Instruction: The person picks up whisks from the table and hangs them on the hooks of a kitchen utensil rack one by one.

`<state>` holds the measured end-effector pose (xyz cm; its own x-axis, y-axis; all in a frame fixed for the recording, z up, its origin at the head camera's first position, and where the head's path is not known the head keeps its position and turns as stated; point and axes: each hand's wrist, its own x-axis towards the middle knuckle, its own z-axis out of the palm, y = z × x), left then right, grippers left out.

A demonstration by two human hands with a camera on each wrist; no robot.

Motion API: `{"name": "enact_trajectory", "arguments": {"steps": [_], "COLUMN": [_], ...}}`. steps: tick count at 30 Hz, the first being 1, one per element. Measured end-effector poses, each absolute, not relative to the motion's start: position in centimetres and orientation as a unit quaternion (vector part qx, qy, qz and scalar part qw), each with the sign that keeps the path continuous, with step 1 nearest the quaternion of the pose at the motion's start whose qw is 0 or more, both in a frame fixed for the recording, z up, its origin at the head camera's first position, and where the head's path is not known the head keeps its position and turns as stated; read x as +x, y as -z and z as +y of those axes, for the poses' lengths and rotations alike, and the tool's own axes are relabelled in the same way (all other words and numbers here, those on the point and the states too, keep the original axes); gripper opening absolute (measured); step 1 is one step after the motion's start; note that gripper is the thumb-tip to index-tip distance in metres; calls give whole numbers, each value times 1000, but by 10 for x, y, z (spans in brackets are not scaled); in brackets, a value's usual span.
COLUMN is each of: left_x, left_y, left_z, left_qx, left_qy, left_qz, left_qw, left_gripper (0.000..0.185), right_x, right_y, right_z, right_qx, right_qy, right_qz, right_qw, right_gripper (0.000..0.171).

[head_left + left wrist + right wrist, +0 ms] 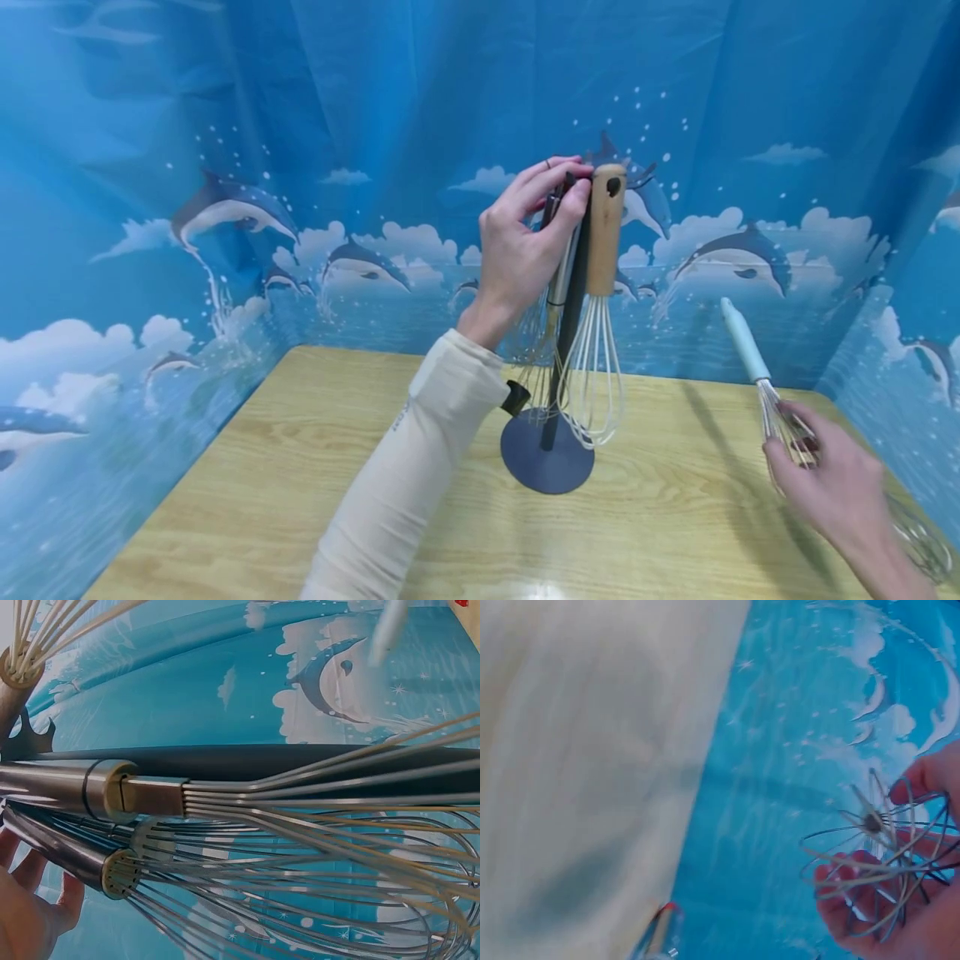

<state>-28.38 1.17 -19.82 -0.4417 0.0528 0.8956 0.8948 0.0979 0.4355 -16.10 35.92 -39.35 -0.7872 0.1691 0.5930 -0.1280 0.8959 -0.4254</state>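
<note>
The left hand point(525, 242) pinches the top of the dark metal whisk stand point(547, 454); the right hand point(832, 487) grips a pale-blue-handled wire whisk point(742, 337) by its wires, near right on the wooden table point(262, 467).

stand point(546, 462) mid-table point(262, 467); whisks point(592, 375) hang on it; left hand point(525, 242) at top; right hand point(832, 492) with whisk point(757, 375) far right.

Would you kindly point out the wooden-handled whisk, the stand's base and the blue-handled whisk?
wooden-handled whisk point(604, 229), head view, on its handle.
stand's base point(546, 462), head view, on the disc.
blue-handled whisk point(745, 342), head view, on its handle.

Bright even light; wrist views blurred, edges warped.
</note>
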Motion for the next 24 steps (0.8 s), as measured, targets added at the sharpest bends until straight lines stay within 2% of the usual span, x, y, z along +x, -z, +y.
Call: {"name": "enact_trajectory", "arguments": {"steps": [3, 6, 12, 24], "left_x": [-284, -285, -284, -283], "left_y": [198, 198, 197, 197], "left_z": [12, 12, 12, 10], "left_qx": [-371, -370, -371, -371], "left_qy": [559, 558, 557, 553], "left_qz": [-639, -642, -645, -649], "left_qw": [376, 374, 368, 368], "left_gripper": [28, 28, 28, 28], "right_x": [-162, -162, -156, -150], "right_y": [383, 374, 355, 334], "right_z": [347, 335, 315, 290], "right_qx": [-10, -14, -4, 123], "right_qy": [-251, -270, -307, -362], "right_qz": [-888, -866, -836, -765], "right_qw": [384, 420, 456, 519], "right_gripper": [44, 43, 48, 47]}}
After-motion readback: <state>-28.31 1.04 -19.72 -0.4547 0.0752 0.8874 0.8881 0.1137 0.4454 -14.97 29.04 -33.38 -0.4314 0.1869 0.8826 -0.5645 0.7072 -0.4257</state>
